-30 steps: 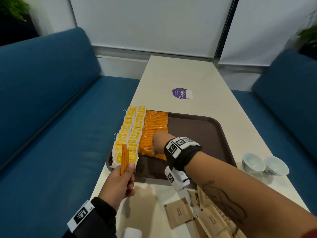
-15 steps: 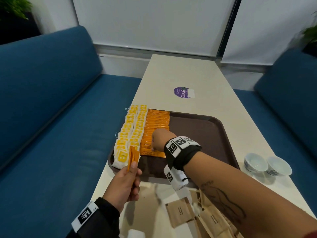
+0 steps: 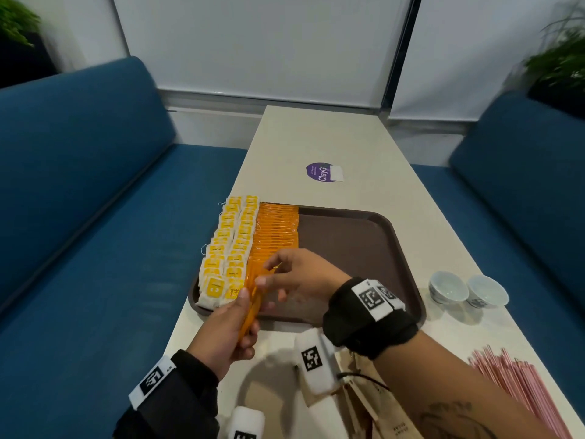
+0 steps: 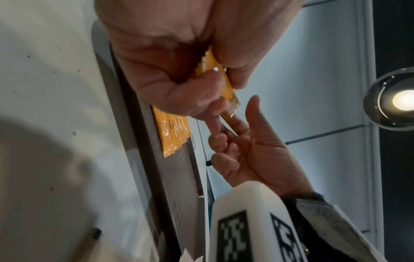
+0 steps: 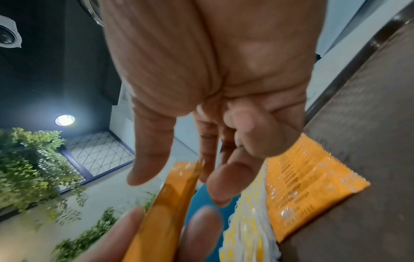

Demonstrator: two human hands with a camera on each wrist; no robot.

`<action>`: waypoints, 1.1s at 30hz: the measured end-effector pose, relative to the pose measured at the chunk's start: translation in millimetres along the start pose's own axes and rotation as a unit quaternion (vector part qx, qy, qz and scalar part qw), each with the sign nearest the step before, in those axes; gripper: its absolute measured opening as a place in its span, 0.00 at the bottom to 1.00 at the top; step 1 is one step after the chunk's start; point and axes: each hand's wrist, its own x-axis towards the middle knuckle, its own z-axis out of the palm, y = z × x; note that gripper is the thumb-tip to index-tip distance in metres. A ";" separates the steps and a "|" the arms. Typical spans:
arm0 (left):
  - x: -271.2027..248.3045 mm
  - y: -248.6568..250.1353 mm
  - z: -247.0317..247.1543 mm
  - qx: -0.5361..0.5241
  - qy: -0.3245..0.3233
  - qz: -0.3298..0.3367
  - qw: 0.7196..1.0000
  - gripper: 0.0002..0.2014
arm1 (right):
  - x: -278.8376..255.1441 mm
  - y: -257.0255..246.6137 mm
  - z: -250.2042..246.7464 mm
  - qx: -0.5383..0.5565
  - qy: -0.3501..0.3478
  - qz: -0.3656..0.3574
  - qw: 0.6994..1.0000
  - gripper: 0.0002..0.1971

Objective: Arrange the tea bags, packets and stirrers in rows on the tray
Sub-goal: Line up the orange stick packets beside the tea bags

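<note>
A brown tray (image 3: 357, 242) carries two rows of yellow tea bags (image 3: 231, 242) at its left and a row of orange packets (image 3: 278, 229) beside them. My left hand (image 3: 228, 331) grips a small bunch of orange packets (image 3: 250, 312) upright over the tray's near left corner. My right hand (image 3: 300, 274) reaches across to their top end. In the right wrist view its thumb and fingers (image 5: 224, 177) spread either side of the held packets (image 5: 165, 203). The left wrist view shows fingertips touching the end of the bunch (image 4: 224, 85), thumb apart.
Brown paper packets (image 3: 380, 407) lie on the table under my right forearm. Pink stirrers (image 3: 522, 384) sit at the near right. Two small white cups (image 3: 448, 286) stand right of the tray. A purple sticker (image 3: 323, 172) is beyond it. Blue sofas flank the table.
My right hand has left the orange row on the tray and come back to the packets in my left hand. The left hand has moved right, towards the tray.
</note>
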 end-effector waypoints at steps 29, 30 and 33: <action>-0.2 -7.0 -13.7 0.152 0.064 0.099 0.981 0.04 | -22.2 22.9 -2.7 -0.013 0.074 -0.026 0.997 0.15; 0.2 -6.1 -13.5 0.168 0.066 0.109 0.977 0.04 | -21.5 20.4 -2.7 -0.073 0.066 -0.033 0.995 0.13; 1.8 -2.6 -13.6 0.184 0.070 0.127 0.972 0.04 | -19.8 12.3 -4.1 -0.163 0.029 -0.026 0.986 0.06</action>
